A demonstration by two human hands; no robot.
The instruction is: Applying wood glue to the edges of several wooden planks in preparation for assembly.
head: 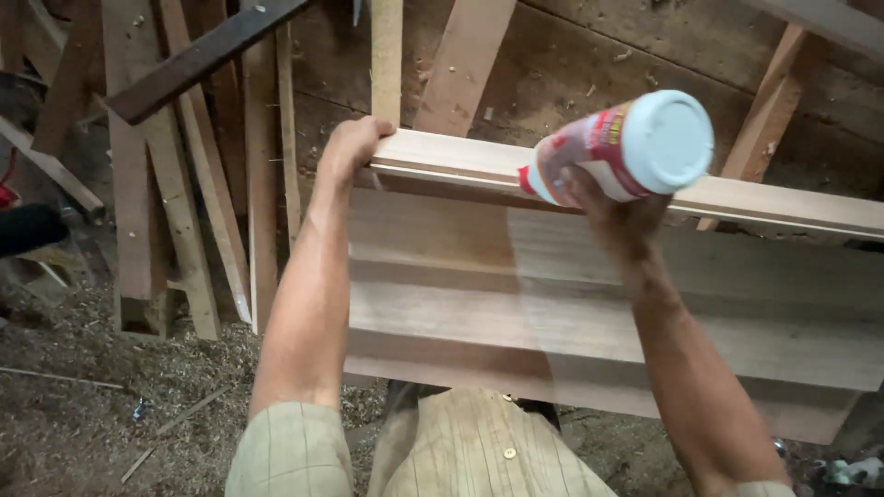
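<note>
We see a white glue bottle [622,147] with a red label, tipped on its side so its nozzle end meets the top edge of a pale grooved wooden board [589,276] standing on edge. The right hand [612,207] holds the bottle from below, fingers wrapped around it. The left hand [350,147] grips the board's left corner, fingers curled over the edge. Around the board lean loose wooden planks [184,184], and sawdust [101,387] covers the floor
</note>
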